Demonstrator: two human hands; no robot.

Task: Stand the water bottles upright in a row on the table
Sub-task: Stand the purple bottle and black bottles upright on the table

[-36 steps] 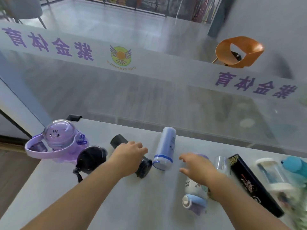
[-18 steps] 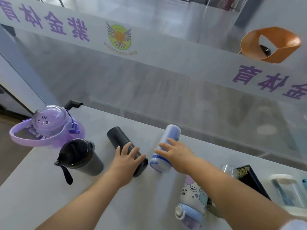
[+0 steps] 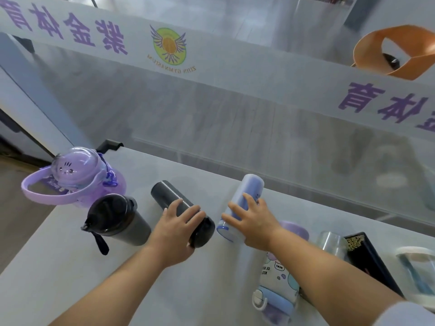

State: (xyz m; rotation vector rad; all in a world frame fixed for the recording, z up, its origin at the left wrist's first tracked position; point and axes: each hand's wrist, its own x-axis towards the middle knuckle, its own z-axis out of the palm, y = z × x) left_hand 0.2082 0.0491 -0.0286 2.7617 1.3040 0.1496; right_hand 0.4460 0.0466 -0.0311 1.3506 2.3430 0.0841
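The grey table (image 3: pixel 58 274) had a purple jug (image 3: pixel 77 182) and dark tumbler (image 3: pixel 117 220) standing upright, while a black flask (image 3: pixel 169 201), pale blue bottle (image 3: pixel 249 191), cartoon bottle (image 3: pixel 277 283) and black box (image 3: pixel 369 257) lay flat.

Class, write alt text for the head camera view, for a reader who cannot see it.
Two bare hands each grip a bottle lying on a grey table: the left hand a black bottle, the right hand a pale blue-and-white bottle. A dark shaker cup and a purple cat-lidded bottle stand upright at left; more bottles lie at right.
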